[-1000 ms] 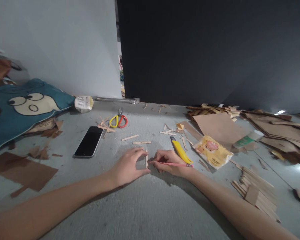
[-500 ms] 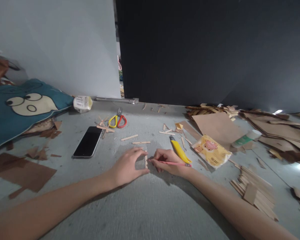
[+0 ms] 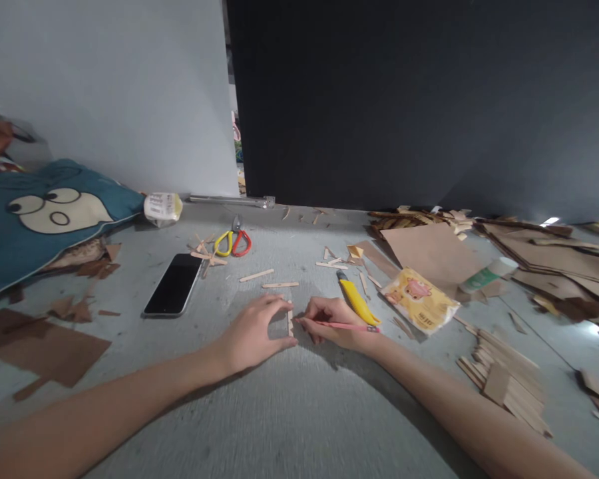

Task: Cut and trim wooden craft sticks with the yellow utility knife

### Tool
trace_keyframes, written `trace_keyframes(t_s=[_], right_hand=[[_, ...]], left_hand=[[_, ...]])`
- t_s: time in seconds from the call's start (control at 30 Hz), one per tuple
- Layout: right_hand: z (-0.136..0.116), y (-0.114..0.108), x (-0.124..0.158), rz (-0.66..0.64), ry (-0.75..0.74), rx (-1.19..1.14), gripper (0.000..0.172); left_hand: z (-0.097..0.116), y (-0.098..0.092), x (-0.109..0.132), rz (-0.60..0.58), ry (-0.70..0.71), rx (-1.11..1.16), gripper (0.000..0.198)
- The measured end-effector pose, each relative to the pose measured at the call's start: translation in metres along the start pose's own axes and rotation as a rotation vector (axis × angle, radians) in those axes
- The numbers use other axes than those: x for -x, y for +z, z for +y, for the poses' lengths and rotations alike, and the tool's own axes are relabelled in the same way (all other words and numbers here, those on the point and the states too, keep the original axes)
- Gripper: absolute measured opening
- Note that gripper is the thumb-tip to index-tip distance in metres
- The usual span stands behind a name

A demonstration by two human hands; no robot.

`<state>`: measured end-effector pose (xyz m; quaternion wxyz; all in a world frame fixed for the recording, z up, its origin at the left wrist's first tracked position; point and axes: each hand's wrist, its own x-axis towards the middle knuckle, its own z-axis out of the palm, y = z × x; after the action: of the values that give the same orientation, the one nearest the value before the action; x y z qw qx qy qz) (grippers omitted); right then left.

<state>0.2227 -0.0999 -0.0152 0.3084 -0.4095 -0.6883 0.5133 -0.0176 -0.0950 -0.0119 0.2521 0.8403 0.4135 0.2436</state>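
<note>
My left hand (image 3: 255, 332) is curved around a small wooden craft stick (image 3: 290, 319), thumb at its near end and fingertips at its far end, steadying it upright in my view on the grey surface. In my right hand (image 3: 331, 324) is a pink pencil (image 3: 348, 326), its tip close to the stick's right edge. Several dark marks or notches seem to run along that edge, too small to make out. Beyond the hands lie two more craft sticks, one level (image 3: 280, 285) and one slanted (image 3: 256, 275). A yellow utility knife (image 3: 358, 301) rests just past my right hand.
A phone (image 3: 174, 285) lies at left, with red-and-yellow-handled scissors (image 3: 233, 243) behind it. To the right are a yellow packet (image 3: 420, 299), a glue stick (image 3: 489, 275), cardboard pieces (image 3: 432, 249) and a pile of wooden sticks (image 3: 509, 379). A blue cushion (image 3: 64, 213) sits far left.
The view has shifted very slightly. Both hands keep nearly the same pose around the craft stick, with the pencil tip still beside it.
</note>
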Motion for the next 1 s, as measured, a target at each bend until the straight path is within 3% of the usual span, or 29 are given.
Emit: trace_keyframes(t_s=[0.23, 0.43, 0.6, 0.7, 1.0], right_hand=[[0.003, -0.001, 0.002, 0.023, -0.011, -0.017, 0.049], [0.004, -0.002, 0.0, 0.254, -0.062, -0.107, 0.049], [-0.004, -0.002, 0.001, 0.328, -0.067, -0.072, 0.05], [-0.007, -0.002, 0.002, 0.352, -0.081, -0.082, 0.05], [-0.01, -0.001, 0.002, 0.378, -0.075, -0.03, 0.048]], left_hand=[[-0.002, 0.0, -0.001, 0.004, 0.012, 0.006, 0.054], [0.0, -0.003, 0.0, -0.015, 0.009, 0.014, 0.052], [-0.002, -0.001, -0.002, -0.005, 0.028, 0.056, 0.022], [-0.006, 0.001, -0.004, 0.041, 0.038, 0.087, 0.026], [-0.009, 0.001, -0.004, 0.1, 0.124, -0.13, 0.026]])
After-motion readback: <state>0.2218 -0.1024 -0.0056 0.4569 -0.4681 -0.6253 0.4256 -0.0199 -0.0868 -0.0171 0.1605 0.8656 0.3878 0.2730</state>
